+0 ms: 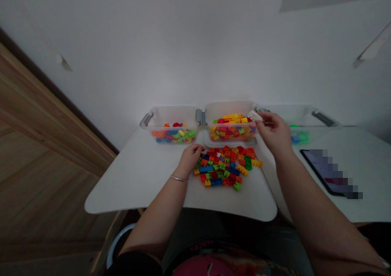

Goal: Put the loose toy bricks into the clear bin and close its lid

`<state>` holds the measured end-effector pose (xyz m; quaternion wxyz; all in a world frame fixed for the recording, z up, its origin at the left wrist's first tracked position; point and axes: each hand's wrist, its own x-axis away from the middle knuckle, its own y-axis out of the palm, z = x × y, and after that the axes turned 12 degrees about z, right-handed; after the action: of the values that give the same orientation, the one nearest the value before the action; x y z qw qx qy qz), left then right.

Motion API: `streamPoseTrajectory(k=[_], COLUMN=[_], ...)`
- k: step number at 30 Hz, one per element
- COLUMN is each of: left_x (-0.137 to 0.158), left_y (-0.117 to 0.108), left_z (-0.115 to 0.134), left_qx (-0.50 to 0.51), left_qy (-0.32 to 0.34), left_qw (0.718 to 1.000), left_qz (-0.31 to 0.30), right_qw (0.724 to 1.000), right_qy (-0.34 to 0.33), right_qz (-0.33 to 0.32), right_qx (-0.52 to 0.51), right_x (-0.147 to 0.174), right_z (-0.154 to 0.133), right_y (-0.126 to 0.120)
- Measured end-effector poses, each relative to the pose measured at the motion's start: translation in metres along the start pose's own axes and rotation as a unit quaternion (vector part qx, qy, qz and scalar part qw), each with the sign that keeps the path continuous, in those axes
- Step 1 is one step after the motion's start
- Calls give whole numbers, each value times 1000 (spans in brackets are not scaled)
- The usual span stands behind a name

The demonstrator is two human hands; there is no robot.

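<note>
Multicoloured studded brick pile (220,174): smooth, fairly glossy plastic. Behind the pile: clear rectangular bins (175,115), smooth see-through plastic; grey latches (198,116), plastic-looking. Under it: smooth white tabletop (146,178). Left of it: shiny silver metal-looking bangle (179,178); matt brown wood panel (45,145).

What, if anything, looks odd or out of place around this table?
Mainly the tablet at the right: coarse squares cover much of it, probably blurring in the picture rather than damage. The bricks lie loose and jumbled on the table before the middle box, but look spread out rather than spilled.
</note>
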<state>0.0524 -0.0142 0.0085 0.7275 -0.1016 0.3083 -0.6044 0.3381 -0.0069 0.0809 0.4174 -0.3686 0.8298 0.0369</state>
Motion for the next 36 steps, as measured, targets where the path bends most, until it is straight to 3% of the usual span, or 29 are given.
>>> streamPoseTrajectory(k=[5, 9, 14, 18, 23, 29, 32, 36], left_x=[-1, 0, 0, 0, 0, 0, 0, 1], left_y=[1, 1, 1, 1, 0, 0, 0, -1], left_z=[-2, -3, -3, -1, -1, 0, 1, 2], left_qx=[-5, -3, -1, -1, -5, -13, -10, -8], left_qy=[1, -2, -10, -7, -11, -5, -1, -2], left_qw=[1000, 1000, 1000, 1000, 1000, 1000, 1000, 1000], left_qz=[5, 9, 7, 4, 2, 5, 3, 3], right_qw=[994, 966, 951, 955, 971, 985, 983, 979], right_qy=[27, 31, 39, 21, -50, -124, -154, -168], right_qz=[-53, -103, -86, -78, -56, -7, -38, -85], right_qx=[96, 234, 294, 286, 227, 123, 91, 83], right_x=[-34, -34, -29, -29, -25, 2, 25, 51], right_z=[-6, -8, -13, -6, 8, -10, -13, 7], right_y=[21, 31, 35, 38, 37, 13, 2, -3])
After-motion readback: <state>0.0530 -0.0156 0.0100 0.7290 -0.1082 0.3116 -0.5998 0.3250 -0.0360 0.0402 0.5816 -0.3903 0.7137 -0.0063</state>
